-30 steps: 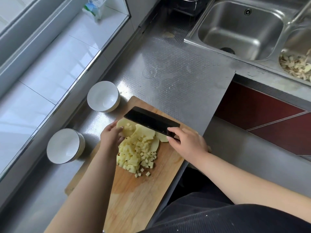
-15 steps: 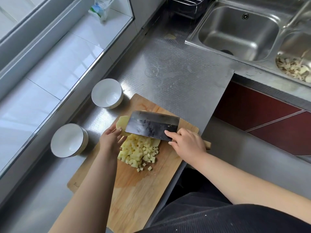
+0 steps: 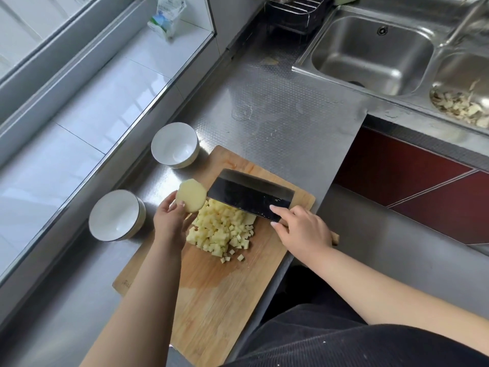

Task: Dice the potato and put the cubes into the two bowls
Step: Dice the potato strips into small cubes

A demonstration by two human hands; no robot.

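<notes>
Dicing is sitting at its tail end, by my judgement: a heap of potato cubes [image 3: 221, 230] is lying mid-board on the cutting board [image 3: 211, 300], while one uncut potato slice [image 3: 191, 196] is being held up off the wood, at about ten o'clock from the heap. Both bowls are standing unfilled on the worktop [image 3: 277, 123], the far bowl [image 3: 174, 144] at eleven o'clock from the board's centre and the near bowl [image 3: 116, 215] at nine o'clock, just beside the board's edge.

Left hand [image 3: 169, 223] is pinching the slice between thumb and fingertips, grip closed on it, wrist reaching in from six o'clock. Right hand [image 3: 301, 229] is wrapping the handle of the cleaver [image 3: 250, 197], grip closed, forefinger lying along the blade's flat; the blade is tilting, its edge hidden behind the heap's far side at twelve o'clock.

Next move, as I judge it, is calling for laying that slice flat on bare wood, cutting it into strips and then crosswise, before scooping cubes on the blade toward the bowls. Some flat pieces under the blade may also be needing a cut; I cannot tell.
</notes>
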